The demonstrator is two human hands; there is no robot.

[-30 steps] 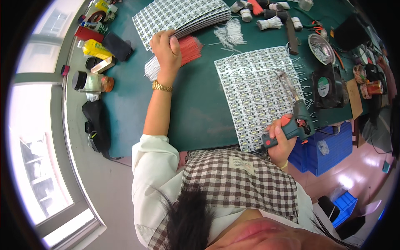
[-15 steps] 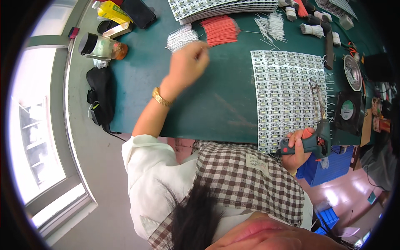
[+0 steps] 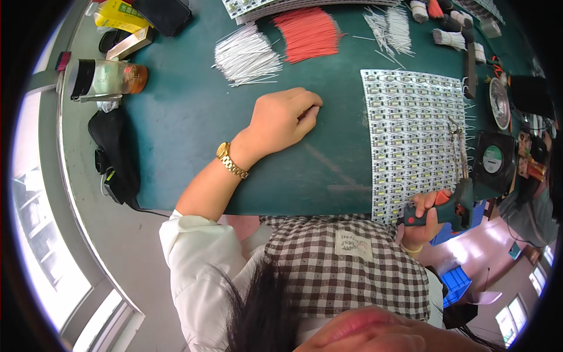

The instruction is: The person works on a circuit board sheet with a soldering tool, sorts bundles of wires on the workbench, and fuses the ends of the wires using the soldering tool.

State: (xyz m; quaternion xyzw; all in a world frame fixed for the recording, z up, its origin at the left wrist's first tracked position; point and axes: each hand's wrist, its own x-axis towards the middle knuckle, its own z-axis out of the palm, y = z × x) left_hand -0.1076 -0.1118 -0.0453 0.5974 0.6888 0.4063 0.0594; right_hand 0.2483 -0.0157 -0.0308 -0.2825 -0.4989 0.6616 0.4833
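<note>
My left hand [image 3: 282, 122] is over the green tabletop [image 3: 193, 135], in front of the wire piles, with its fingers curled together. Whatever it may hold is hidden or too thin to make out. Beyond it lie a pile of short white wires [image 3: 246, 57] and a pile of red wires [image 3: 308, 35]. My right hand [image 3: 417, 236] grips a soldering gun [image 3: 462, 205] by its dark green and red handle. The gun's metal tip stands over the right side of a sheet of small circuit boards [image 3: 404, 135]. Thin wires stick out along the sheet's right edge.
Stacked board sheets [image 3: 316, 7] lie at the back, near a second white wire pile [image 3: 390, 29]. A drinking bottle [image 3: 111, 79] and a black pouch [image 3: 114, 146] line the left edge. A black spool [image 3: 494, 158] and a round metal dish [image 3: 499, 102] are at right.
My left hand has drawn back from the white wires toward me and slightly right, uncovering the pile. My right hand still holds the soldering gun over the sheet. The whole view has shifted slightly.
</note>
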